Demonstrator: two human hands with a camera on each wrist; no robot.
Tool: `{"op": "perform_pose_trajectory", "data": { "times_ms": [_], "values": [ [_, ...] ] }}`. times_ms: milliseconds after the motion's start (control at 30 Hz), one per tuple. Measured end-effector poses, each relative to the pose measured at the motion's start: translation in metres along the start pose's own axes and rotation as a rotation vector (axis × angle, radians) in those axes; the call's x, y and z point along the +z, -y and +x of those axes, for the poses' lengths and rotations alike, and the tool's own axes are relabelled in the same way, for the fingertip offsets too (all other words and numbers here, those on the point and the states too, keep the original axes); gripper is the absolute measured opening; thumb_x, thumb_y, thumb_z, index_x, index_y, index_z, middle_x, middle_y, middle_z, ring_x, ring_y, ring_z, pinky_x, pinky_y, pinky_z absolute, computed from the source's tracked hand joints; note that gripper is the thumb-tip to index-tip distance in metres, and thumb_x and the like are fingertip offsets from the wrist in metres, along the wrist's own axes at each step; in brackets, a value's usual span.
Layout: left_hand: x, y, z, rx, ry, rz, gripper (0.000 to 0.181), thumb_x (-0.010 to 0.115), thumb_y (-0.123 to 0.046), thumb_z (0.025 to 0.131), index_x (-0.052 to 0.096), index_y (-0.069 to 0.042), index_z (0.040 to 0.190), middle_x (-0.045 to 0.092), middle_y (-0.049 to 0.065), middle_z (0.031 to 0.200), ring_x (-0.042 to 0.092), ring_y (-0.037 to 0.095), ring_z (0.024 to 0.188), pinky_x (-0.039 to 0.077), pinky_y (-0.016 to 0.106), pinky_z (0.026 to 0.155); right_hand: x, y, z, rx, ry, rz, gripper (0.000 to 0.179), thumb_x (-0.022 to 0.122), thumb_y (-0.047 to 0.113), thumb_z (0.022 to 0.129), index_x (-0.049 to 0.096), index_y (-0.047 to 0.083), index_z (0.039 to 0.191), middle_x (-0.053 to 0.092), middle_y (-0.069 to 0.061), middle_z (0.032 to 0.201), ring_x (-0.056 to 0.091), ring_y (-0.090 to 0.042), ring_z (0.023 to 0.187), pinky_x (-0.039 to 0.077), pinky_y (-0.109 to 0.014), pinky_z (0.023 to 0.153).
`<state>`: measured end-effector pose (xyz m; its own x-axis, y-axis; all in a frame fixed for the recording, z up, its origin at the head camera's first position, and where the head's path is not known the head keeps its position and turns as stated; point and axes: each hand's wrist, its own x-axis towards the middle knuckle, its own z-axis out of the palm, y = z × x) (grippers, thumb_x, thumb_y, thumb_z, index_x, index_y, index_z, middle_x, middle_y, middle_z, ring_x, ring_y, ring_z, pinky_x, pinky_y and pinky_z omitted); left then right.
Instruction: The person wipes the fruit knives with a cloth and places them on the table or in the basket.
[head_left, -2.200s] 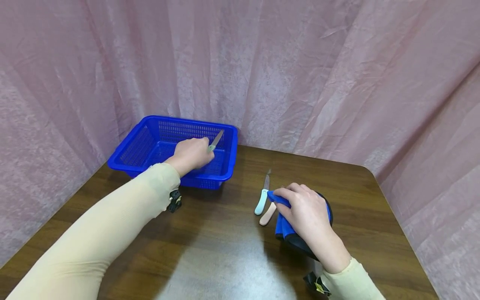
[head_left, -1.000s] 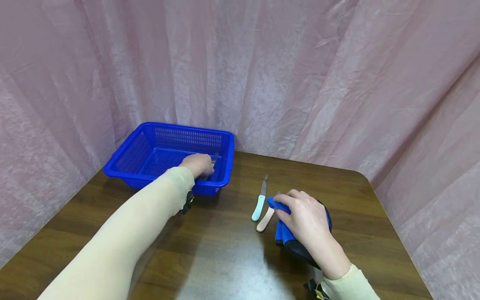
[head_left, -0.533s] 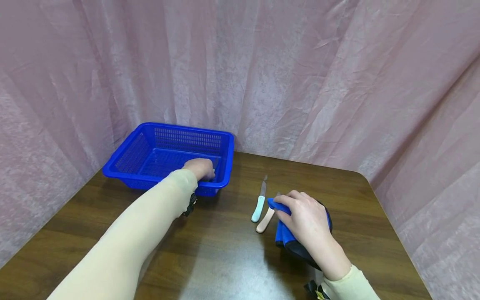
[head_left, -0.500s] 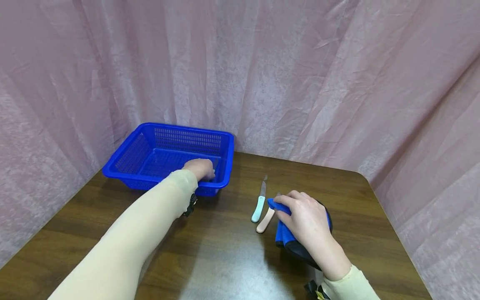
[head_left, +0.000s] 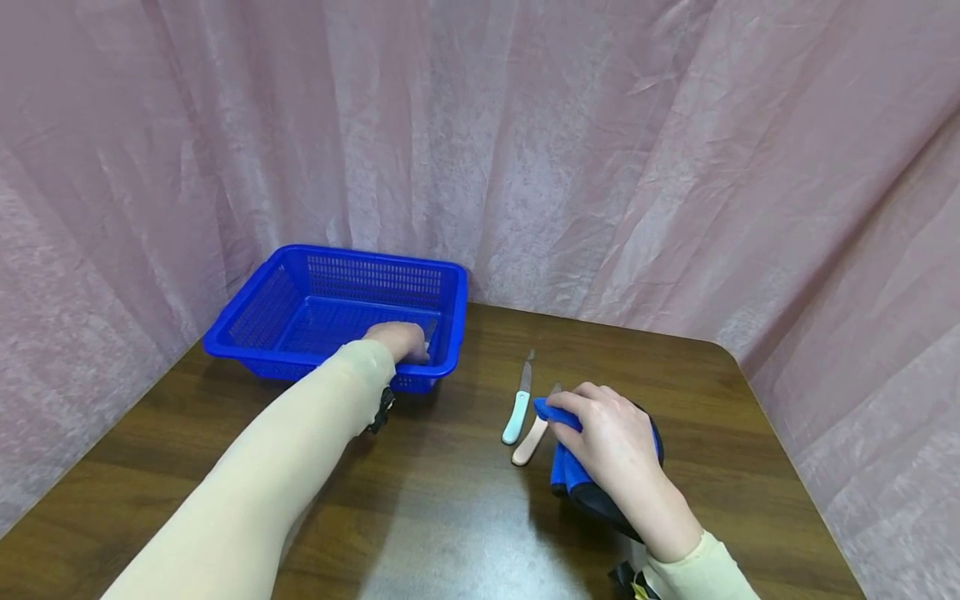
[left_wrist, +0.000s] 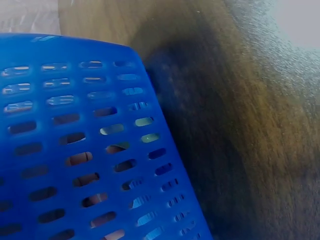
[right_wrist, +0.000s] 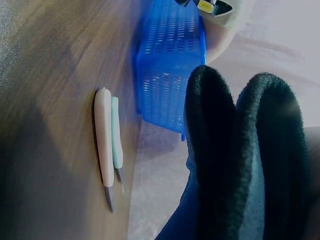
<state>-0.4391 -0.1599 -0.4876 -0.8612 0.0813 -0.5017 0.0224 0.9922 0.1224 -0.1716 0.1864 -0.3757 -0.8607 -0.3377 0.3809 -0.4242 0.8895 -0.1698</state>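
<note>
My left hand (head_left: 399, 340) is down inside the blue plastic basket (head_left: 255, 267) at its near right corner. It holds a small knife with a pale green handle; the blade (head_left: 432, 328) shows faintly beyond the fingers. Through the basket's slots in the left wrist view, parts of the green handle (left_wrist: 150, 137) and of fingers (left_wrist: 80, 159) appear. At the right, my right hand (head_left: 611, 429) grips a folded blue fabric item (head_left: 570, 467) with black edging. Just left of it lie a knife with a mint handle (head_left: 516, 418) and one with a peach handle (head_left: 531, 442).
The brown wooden table (head_left: 450, 517) has a rounded far right corner. Pink curtains (head_left: 570, 167) hang behind it and along both sides. The basket stands at the back left, close to the rear curtain.
My left hand has lowered the green-handled knife from above the basket's right side down into its near right corner. The right hand keeps its grip on the blue fabric item.
</note>
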Motion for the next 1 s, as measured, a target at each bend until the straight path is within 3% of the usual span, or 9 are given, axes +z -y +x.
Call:
{"op": "perform_pose_trajectory", "data": {
  "times_ms": [100, 200, 267, 400, 467, 500, 600, 767, 1000],
  "values": [
    [0.000, 0.002, -0.003, 0.002, -0.008, 0.004, 0.033, 0.068, -0.052, 0.100, 0.081, -0.021, 0.096, 0.076, 0.004, 0.101, 0.070, 0.029, 0.101, 0.055, 0.055, 0.095, 0.000, 0.000, -0.001, -0.001, 0.002, 0.000, 0.030, 0.094, 0.022, 0.089, 0.086, 0.025, 0.118, 0.078, 0.000, 0.106, 0.073, -0.023, 0.095, 0.059, -0.044, 0.071],
    [-0.002, 0.001, -0.018, 0.005, -0.032, 0.007, 0.038, 0.068, -0.056, 0.100, 0.081, -0.020, 0.099, 0.076, 0.006, 0.107, 0.069, 0.029, 0.103, 0.055, 0.056, 0.097, -0.001, 0.001, -0.002, 0.004, 0.007, 0.001, 0.031, 0.094, 0.022, 0.090, 0.086, 0.024, 0.119, 0.079, 0.000, 0.108, 0.073, -0.024, 0.096, 0.059, -0.044, 0.071],
    [-0.010, -0.007, -0.046, 0.007, -0.046, 0.008, 0.041, 0.067, -0.056, 0.101, 0.080, -0.018, 0.105, 0.075, 0.007, 0.111, 0.068, 0.030, 0.105, 0.054, 0.056, 0.101, -0.001, 0.001, -0.003, 0.009, 0.009, 0.000, 0.031, 0.094, 0.022, 0.090, 0.086, 0.024, 0.120, 0.079, -0.001, 0.108, 0.073, -0.024, 0.096, 0.059, -0.044, 0.071],
    [-0.032, -0.031, -0.120, 0.018, -0.074, -0.014, 0.043, 0.060, -0.050, 0.110, 0.079, -0.012, 0.114, 0.074, 0.010, 0.111, 0.067, 0.030, 0.107, 0.052, 0.053, 0.104, -0.003, 0.001, -0.003, 0.015, 0.007, 0.000, 0.031, 0.094, 0.022, 0.089, 0.086, 0.024, 0.119, 0.079, -0.001, 0.108, 0.073, -0.024, 0.095, 0.059, -0.045, 0.070],
    [-0.040, -0.041, -0.148, 0.037, -0.107, -0.020, 0.044, 0.057, -0.047, 0.113, 0.079, -0.008, 0.114, 0.073, 0.012, 0.108, 0.068, 0.031, 0.104, 0.053, 0.053, 0.102, -0.004, 0.001, -0.003, 0.014, 0.006, 0.002, 0.031, 0.094, 0.022, 0.090, 0.085, 0.024, 0.119, 0.079, -0.001, 0.108, 0.073, -0.024, 0.095, 0.059, -0.044, 0.070],
    [-0.043, -0.044, -0.156, 0.044, -0.140, -0.012, 0.044, 0.056, -0.046, 0.114, 0.079, -0.008, 0.113, 0.073, 0.012, 0.108, 0.068, 0.031, 0.103, 0.054, 0.053, 0.101, -0.005, 0.001, -0.003, 0.014, 0.006, 0.004, 0.030, 0.094, 0.022, 0.090, 0.085, 0.024, 0.118, 0.078, -0.001, 0.107, 0.072, -0.024, 0.094, 0.059, -0.045, 0.070],
    [-0.048, -0.047, -0.165, 0.054, -0.229, 0.028, 0.047, 0.053, -0.047, 0.115, 0.080, -0.008, 0.112, 0.073, 0.013, 0.106, 0.069, 0.031, 0.100, 0.057, 0.055, 0.097, -0.005, 0.001, -0.004, 0.012, 0.004, 0.010, 0.029, 0.093, 0.023, 0.090, 0.086, 0.024, 0.118, 0.078, 0.000, 0.106, 0.072, -0.024, 0.094, 0.059, -0.044, 0.069],
    [-0.051, -0.046, -0.166, 0.069, -0.349, 0.066, 0.051, 0.053, -0.049, 0.115, 0.080, -0.006, 0.113, 0.075, 0.016, 0.106, 0.072, 0.035, 0.098, 0.061, 0.057, 0.090, -0.008, 0.001, -0.003, 0.010, -0.006, 0.017, 0.029, 0.094, 0.022, 0.090, 0.086, 0.024, 0.117, 0.078, -0.001, 0.106, 0.072, -0.023, 0.093, 0.058, -0.044, 0.068],
    [-0.052, -0.049, -0.191, 0.134, -0.436, 0.074, 0.061, 0.051, -0.050, 0.116, 0.063, 0.001, 0.148, 0.066, 0.027, 0.144, 0.061, 0.051, 0.132, 0.051, 0.067, 0.107, -0.012, 0.001, -0.002, 0.022, 0.003, 0.015, 0.028, 0.092, 0.021, 0.091, 0.085, 0.025, 0.118, 0.078, 0.000, 0.107, 0.072, -0.024, 0.096, 0.058, -0.046, 0.070]
  ]
}}
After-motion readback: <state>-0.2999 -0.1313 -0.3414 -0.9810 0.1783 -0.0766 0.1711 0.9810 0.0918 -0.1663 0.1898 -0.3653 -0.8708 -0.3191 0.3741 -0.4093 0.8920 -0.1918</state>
